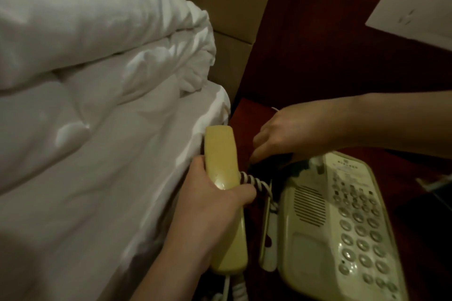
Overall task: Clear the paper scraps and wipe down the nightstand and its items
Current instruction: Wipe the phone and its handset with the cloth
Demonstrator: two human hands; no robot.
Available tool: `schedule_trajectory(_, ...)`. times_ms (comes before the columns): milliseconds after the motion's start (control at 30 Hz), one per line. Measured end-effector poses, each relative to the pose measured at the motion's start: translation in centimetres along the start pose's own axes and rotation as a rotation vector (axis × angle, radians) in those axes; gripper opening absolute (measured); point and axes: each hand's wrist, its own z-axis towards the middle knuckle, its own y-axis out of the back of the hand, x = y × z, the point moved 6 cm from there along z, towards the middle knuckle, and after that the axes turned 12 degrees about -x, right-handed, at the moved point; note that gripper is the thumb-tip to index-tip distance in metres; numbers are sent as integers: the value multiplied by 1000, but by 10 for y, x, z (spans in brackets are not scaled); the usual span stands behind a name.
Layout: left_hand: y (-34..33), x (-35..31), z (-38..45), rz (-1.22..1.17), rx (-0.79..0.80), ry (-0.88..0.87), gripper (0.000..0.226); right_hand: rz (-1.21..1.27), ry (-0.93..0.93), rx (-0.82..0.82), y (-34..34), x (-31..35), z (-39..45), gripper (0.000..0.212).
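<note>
Head view: left hand [210,205] grips handset [223,171]; right hand [293,132] presses dark cloth [271,162].

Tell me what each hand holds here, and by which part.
The left hand grips the telephone handset around its middle, lifted off the base. The right hand pinches something dark on the nightstand; what it is cannot be told.

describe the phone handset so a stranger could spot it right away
Find the white bed; along its right edge the left hand grips the handset. It is a long yellowish bar with a coiled cord, unlike the keypad-covered phone base beside it.
</note>
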Motion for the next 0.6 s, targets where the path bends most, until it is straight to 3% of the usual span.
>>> schedule_trajectory(133,-1,0,-1,15,-5,-5,55,-48,72,-20,4,18,5,50)
schedule_trajectory(367,0,-1,-3,29,39,-30,55,-50,-136,50,-13,-34,-4,51)
schedule_trajectory(600,-2,-4,-3,28,52,-39,53,-132,9,-86,-8,11,-3,48)
